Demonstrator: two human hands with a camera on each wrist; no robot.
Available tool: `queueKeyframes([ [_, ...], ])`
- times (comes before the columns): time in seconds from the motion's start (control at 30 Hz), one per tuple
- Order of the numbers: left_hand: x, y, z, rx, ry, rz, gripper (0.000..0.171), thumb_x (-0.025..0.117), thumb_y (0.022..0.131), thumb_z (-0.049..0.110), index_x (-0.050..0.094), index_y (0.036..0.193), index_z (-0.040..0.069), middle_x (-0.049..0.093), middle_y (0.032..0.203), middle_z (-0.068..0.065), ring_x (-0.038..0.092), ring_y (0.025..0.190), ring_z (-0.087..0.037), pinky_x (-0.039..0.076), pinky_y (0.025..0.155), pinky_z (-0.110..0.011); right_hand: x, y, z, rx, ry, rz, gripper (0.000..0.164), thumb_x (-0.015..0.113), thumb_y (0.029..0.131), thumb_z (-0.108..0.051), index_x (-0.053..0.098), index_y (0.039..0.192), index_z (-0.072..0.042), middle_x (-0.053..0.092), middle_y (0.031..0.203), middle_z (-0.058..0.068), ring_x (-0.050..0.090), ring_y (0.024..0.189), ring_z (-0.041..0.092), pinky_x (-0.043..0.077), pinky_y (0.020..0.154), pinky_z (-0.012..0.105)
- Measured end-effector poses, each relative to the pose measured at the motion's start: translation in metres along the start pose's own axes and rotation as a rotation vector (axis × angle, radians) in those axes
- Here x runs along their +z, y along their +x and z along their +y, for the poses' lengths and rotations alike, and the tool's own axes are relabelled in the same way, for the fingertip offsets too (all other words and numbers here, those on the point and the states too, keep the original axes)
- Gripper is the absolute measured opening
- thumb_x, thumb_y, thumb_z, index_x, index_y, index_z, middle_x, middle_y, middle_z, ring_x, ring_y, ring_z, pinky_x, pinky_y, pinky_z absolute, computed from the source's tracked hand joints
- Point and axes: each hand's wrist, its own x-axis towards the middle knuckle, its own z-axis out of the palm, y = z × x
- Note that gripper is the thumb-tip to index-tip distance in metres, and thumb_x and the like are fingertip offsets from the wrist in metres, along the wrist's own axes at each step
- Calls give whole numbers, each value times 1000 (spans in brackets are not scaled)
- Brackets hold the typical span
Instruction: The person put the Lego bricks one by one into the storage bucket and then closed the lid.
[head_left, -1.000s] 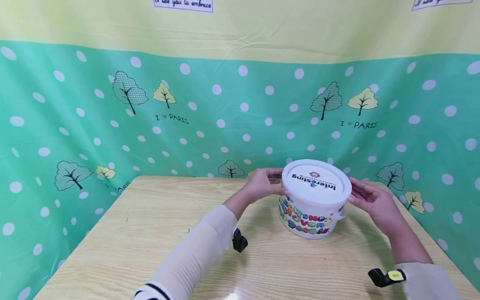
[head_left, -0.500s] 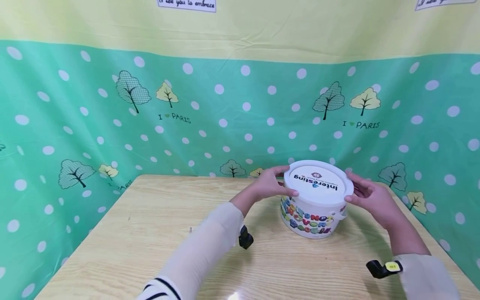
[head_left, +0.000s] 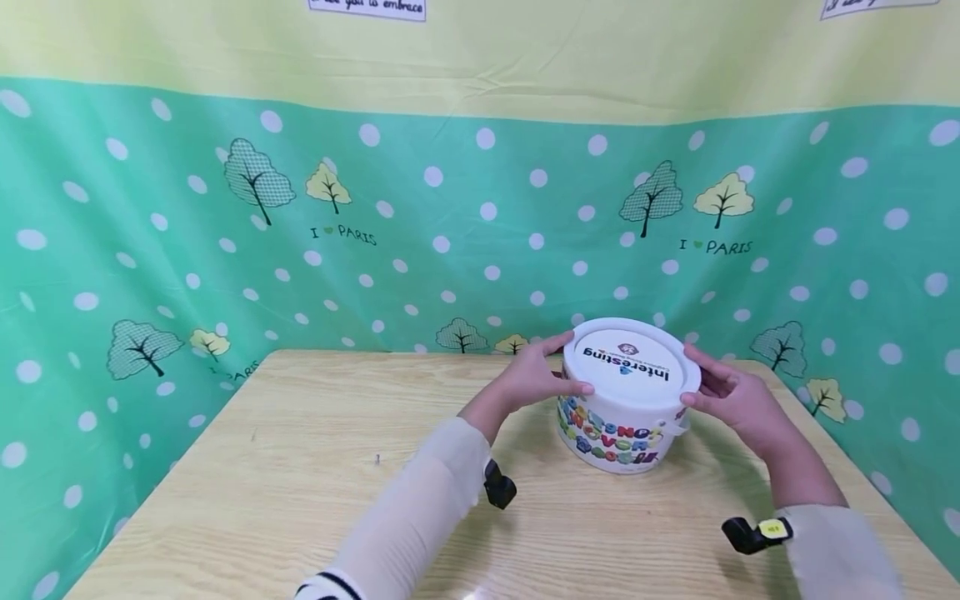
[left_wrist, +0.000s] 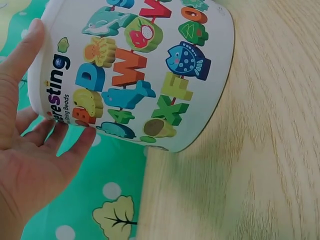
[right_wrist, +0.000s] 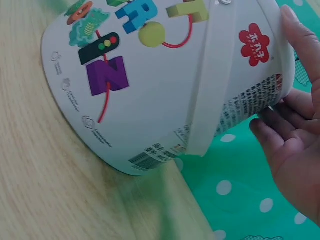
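A white plastic bucket point(head_left: 611, 446) printed with colourful letters and animal beads stands upright on the table, its round white lid point(head_left: 633, 379) on top. My left hand point(head_left: 528, 379) grips the lid's rim from the left, thumb at the near side and fingers reaching round the back. From the right, my right hand point(head_left: 738, 408) holds the same rim, thumb in front and fingers partly hidden behind. In the left wrist view the left thumb point(left_wrist: 25, 50) lies along the rim, fingertips against the printed side. The right wrist view shows the bucket's white strap handle point(right_wrist: 212, 80) hanging down its side.
The wooden table point(head_left: 315, 467) reaches back to a green and yellow curtain point(head_left: 420, 275) with dots and trees. A tiny dark speck point(head_left: 377, 459) lies on the table left of the bucket. A black wrist camera point(head_left: 498, 485) sits on the left sleeve.
Both hands have closed in on the lid: the left thumb has slid right along the near rim, and the right thumb has moved left onto it. The bucket has stayed in place.
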Motion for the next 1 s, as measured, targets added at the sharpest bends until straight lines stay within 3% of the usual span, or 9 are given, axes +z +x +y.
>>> queueKeyframes([
  [0.2, -3, -6, 1, 15, -44, 32, 97, 90, 66, 39, 41, 149, 32, 32, 156, 1, 23, 145, -23, 32, 112, -45, -4, 6, -7, -8, -68, -34, 78, 72, 90, -22, 27, 154, -17, 28, 154, 21, 36, 135, 43, 42, 90, 11],
  [0.37, 3, -12, 0, 21, -70, 30, 96, 89, 68, 37, 39, 150, 30, 36, 153, 8, 27, 143, -20, 34, 111, -44, -4, 0, -6, -5, -86, -57, 79, 68, 93, -26, 21, 156, -18, 24, 156, 22, 32, 134, 49, 42, 89, 10],
  [0.5, 5, -16, -2, 26, -89, 23, 97, 88, 70, 37, 36, 151, 28, 37, 153, 8, 29, 142, -20, 36, 110, -42, 3, -9, -5, 12, -100, -2, 77, 64, 94, -33, 21, 156, -18, 22, 156, 23, 31, 135, 48, 43, 90, 11],
  [0.67, -3, -21, -7, 77, -125, 57, 84, 86, 74, 34, 46, 146, 24, 46, 146, 4, 42, 134, -20, 48, 98, -35, 11, -19, -11, 20, -90, 165, 70, 66, 93, -36, 36, 151, -14, 36, 152, 20, 44, 131, 38, 46, 85, 11],
  [0.77, -13, -30, -12, 91, -154, 75, 71, 83, 78, 27, 52, 141, 22, 52, 140, 1, 51, 126, -21, 53, 91, -32, 14, -27, -14, 15, -108, 240, 66, 69, 91, -35, 43, 148, -14, 43, 147, 15, 55, 124, 25, 48, 81, 9],
  [0.9, -27, -44, -23, 106, -191, 88, 61, 80, 82, 17, 56, 138, 18, 54, 137, -1, 54, 122, -23, 53, 91, -31, 17, -39, -14, -49, -129, 279, 61, 73, 89, -25, 49, 142, -6, 45, 140, 10, 53, 112, -1, 47, 81, 7],
  [1.0, -38, -57, -33, 119, -210, 110, 57, 79, 82, 10, 58, 135, 14, 54, 136, -2, 52, 123, -24, 52, 93, -30, 20, -45, -16, -132, -134, 269, 57, 75, 87, -14, 52, 136, 4, 42, 138, 10, 47, 109, -9, 45, 84, 6],
])
